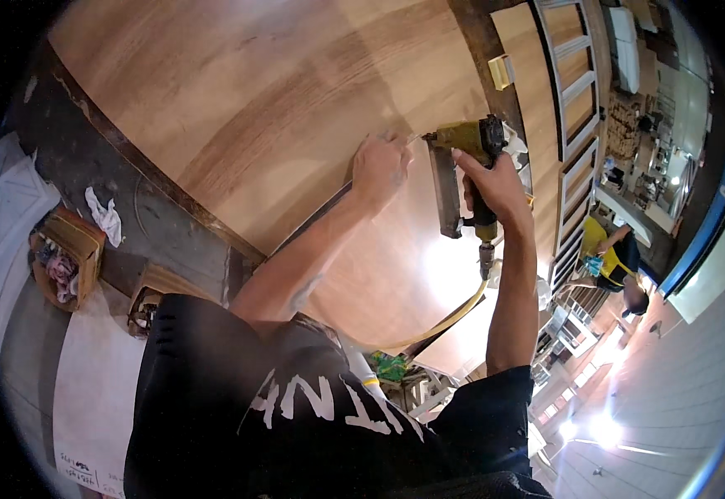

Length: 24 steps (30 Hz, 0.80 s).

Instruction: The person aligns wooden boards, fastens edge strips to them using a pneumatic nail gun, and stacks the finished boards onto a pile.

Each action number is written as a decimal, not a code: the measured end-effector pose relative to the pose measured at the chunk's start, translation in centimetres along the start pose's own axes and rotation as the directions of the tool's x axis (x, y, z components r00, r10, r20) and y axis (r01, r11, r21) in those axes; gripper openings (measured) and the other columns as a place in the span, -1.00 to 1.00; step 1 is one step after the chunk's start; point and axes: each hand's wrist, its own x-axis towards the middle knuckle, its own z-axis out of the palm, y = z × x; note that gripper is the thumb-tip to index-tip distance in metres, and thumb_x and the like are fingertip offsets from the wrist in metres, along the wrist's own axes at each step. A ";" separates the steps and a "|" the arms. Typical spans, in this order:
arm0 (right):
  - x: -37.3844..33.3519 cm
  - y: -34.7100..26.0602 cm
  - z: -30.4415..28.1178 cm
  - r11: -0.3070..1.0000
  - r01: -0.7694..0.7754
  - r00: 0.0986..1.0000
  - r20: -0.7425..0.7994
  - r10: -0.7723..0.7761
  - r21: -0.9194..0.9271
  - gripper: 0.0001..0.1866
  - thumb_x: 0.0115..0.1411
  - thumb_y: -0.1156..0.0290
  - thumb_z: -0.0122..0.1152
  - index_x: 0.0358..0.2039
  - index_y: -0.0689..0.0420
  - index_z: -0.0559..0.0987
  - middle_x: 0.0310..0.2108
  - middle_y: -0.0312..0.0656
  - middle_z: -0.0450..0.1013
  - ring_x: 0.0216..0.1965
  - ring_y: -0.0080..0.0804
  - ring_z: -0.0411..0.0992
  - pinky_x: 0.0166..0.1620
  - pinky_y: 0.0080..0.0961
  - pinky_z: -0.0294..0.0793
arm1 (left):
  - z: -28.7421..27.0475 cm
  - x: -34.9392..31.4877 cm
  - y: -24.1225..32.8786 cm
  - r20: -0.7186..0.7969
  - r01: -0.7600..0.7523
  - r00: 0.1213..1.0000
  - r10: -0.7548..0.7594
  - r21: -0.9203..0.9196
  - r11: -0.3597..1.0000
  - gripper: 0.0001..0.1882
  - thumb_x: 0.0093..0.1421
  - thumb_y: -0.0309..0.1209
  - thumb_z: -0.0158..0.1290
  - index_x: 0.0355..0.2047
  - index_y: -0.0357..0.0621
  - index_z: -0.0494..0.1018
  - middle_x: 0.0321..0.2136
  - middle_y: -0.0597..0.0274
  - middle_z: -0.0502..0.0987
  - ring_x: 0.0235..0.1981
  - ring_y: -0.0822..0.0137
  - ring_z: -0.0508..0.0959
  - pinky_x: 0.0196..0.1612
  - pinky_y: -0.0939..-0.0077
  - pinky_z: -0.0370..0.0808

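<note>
My right hand [500, 185] is wrapped round the grip of a yellow and black air nail gun [461, 137]. The gun's nose points left, and a yellow air hose [450, 323] runs from the bottom of its handle. Just left of the nose, my left hand [382, 169] is closed over the wood panel, its fingers bunched together. What those fingers pinch, if anything, is too small to make out. Beneath both hands lies a large wood-grain panel [296, 100], with a paler, shinier sheet [371, 258] on the near side of my left forearm.
A small yellowish block [501, 72] rests past the panel's right edge. Slatted grey frames [574, 83] stand farther right. To the left are a cardboard box [71, 258] with crumpled cloth and a white rag [105, 218]. Another person in yellow [599, 249] works at the right.
</note>
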 end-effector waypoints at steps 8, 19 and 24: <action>0.1 -2.0 -0.3 0.999 -0.026 0.998 0.064 0.025 0.029 -0.67 0.15 0.19 0.28 -0.48 0.21 0.45 -0.75 -0.30 0.32 -0.80 -0.53 0.31 -0.71 -0.58 0.32 | -0.3 0.2 -0.2 -0.002 -0.029 1.000 0.029 0.029 0.999 -0.80 0.16 -0.36 0.07 -0.29 -0.23 0.50 -0.31 -0.04 0.51 -0.16 -0.03 0.44 -0.03 0.11 0.36; -0.4 -3.3 -0.5 0.999 -0.033 0.991 0.129 0.030 0.019 -0.63 0.13 0.17 0.25 -0.51 0.26 0.47 -0.76 -0.23 0.35 -0.80 -0.47 0.32 -0.69 -0.48 0.30 | -0.1 0.3 -0.1 0.032 0.028 0.999 -0.029 0.011 1.000 -0.80 0.15 -0.35 0.07 -0.30 -0.22 0.51 -0.32 -0.05 0.49 -0.17 -0.02 0.46 -0.05 0.15 0.40; 0.3 -3.5 -0.7 1.000 -0.020 0.990 0.137 0.023 -0.020 -0.66 0.10 0.22 0.25 -0.53 0.28 0.47 -0.75 -0.20 0.37 -0.80 -0.42 0.34 -0.68 -0.46 0.32 | -0.1 0.4 -0.2 0.041 -0.052 0.998 0.048 0.086 0.995 -0.76 0.16 -0.31 0.04 -0.32 -0.27 0.51 -0.31 -0.08 0.51 -0.17 -0.03 0.48 -0.05 0.17 0.41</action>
